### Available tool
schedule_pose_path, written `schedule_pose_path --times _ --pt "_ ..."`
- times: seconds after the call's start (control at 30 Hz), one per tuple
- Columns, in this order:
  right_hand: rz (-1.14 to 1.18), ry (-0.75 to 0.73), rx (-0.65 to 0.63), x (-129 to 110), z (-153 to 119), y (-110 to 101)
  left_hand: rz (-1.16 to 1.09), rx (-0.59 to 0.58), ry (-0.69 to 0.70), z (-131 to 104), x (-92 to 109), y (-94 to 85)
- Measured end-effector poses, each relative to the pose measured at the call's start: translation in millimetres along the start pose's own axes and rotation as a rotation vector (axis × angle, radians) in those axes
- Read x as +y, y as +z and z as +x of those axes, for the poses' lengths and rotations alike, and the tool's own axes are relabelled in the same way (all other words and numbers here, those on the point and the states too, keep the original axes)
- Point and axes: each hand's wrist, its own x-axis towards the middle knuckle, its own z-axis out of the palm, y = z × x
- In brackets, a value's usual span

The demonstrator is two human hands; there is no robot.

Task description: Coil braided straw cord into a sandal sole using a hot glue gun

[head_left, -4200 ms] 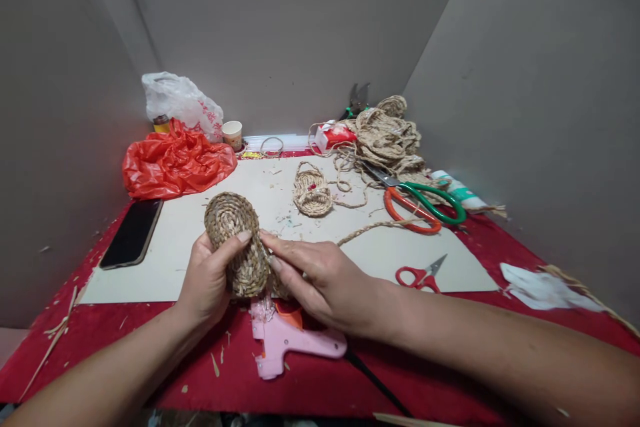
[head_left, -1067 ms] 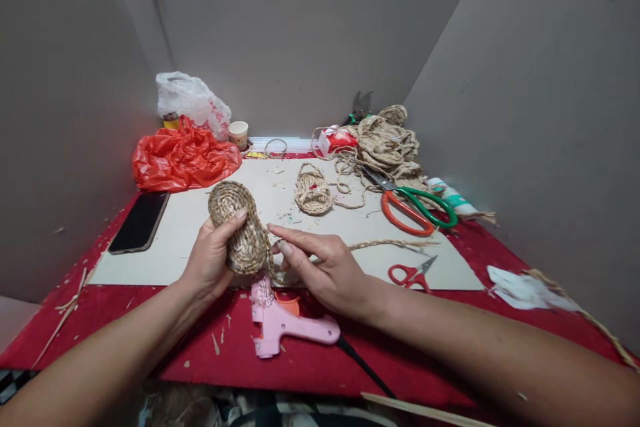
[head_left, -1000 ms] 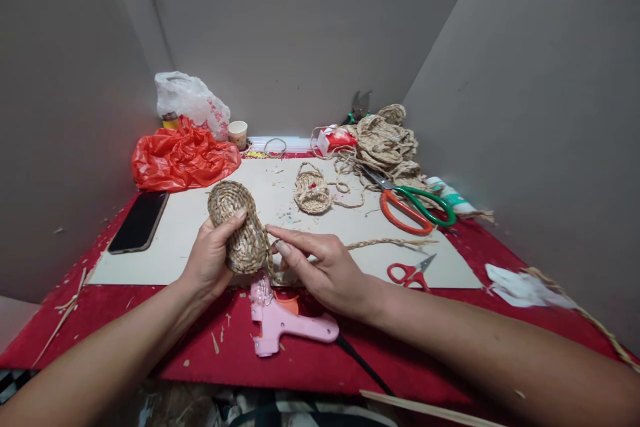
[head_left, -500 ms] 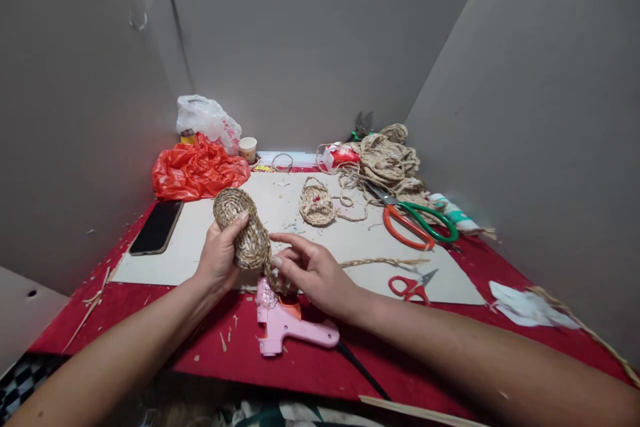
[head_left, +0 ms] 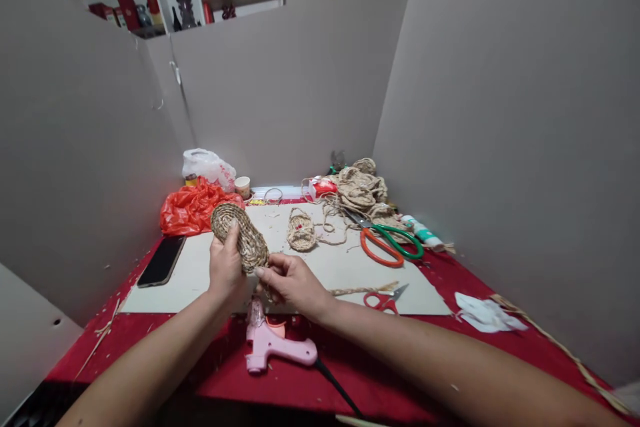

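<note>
My left hand (head_left: 224, 268) grips a sole-shaped piece of coiled braided straw (head_left: 251, 241), thumb on its face and fingers behind it. At the piece's lower right edge my right hand (head_left: 296, 285) is closed, pinching the straw braid that runs along the rim. Part of that braid is hidden by the fingers. Just below both hands lies a pink glue gun (head_left: 285, 349), its nozzle pointing away from me and a black cord trailing off. A small woven straw slipper (head_left: 301, 232) with a red dot rests farther back on the pale board (head_left: 270, 219).
Red-handled small scissors (head_left: 381, 301) lie right of my hands, near a loose braid end (head_left: 355, 291). Behind are large orange-and-green-handled scissors (head_left: 383, 245) and a heap of braided rope (head_left: 361, 187). On the left sit a phone (head_left: 161, 261) and a red plastic bag (head_left: 195, 205).
The view has tilted up, bringing wall shelves into sight. My right fingers have closed in from a looser pose to a pinch at the sole's edge. My left hand keeps its hold.
</note>
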Motion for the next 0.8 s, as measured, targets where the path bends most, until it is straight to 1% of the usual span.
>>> schedule_pose_path --times 0.13,0.27,0.37,0.53,0.63,0.8 --pt "0.069 -0.033 0.053 -7 2 -8 0.025 -0.058 0.054 -6 5 16.4" --pt "0.158 -0.091 0.128 -18 7 -21 0.074 -0.193 0.038 -17 12 22.1" --pt "0.204 -0.126 0.157 -24 10 -28 0.127 -0.281 0.019 -20 14 18.6" --pt "0.217 -0.15 0.126 -27 10 -29 0.185 -0.344 0.011 -8 15 6.9" --pt "0.199 -0.181 0.103 -30 7 -29 0.205 -0.379 -0.01 -4 22 2.1" --pt "0.132 -0.237 0.058 -41 1 -33 0.25 -0.448 -0.055 -7 34 -2.3"
